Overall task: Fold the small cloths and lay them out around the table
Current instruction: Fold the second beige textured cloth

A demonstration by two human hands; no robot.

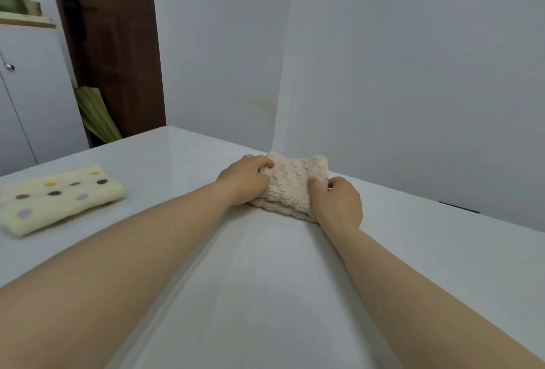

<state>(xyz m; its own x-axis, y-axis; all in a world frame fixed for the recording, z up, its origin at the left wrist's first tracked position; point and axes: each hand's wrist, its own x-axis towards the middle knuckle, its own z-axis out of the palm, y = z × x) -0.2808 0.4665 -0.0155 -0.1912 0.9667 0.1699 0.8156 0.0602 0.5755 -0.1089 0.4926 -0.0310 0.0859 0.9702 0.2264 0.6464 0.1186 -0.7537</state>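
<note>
A folded beige, nubby cloth (pixel 290 184) lies on the white table (pixel 265 280) near its far edge, close to the wall corner. My left hand (pixel 246 178) grips the cloth's left end, fingers curled over the top. My right hand (pixel 339 202) holds its right end, thumb pressed on the top layer. A second cloth, pale yellow with grey and mustard dots (pixel 59 199), lies folded flat at the table's left side, apart from both hands.
Grey walls meet in a corner right behind the beige cloth. A dark brown door (pixel 112 44) and a green folded item (pixel 97 112) stand beyond the table's far left edge. A white cabinet (pixel 32 88) is at the left.
</note>
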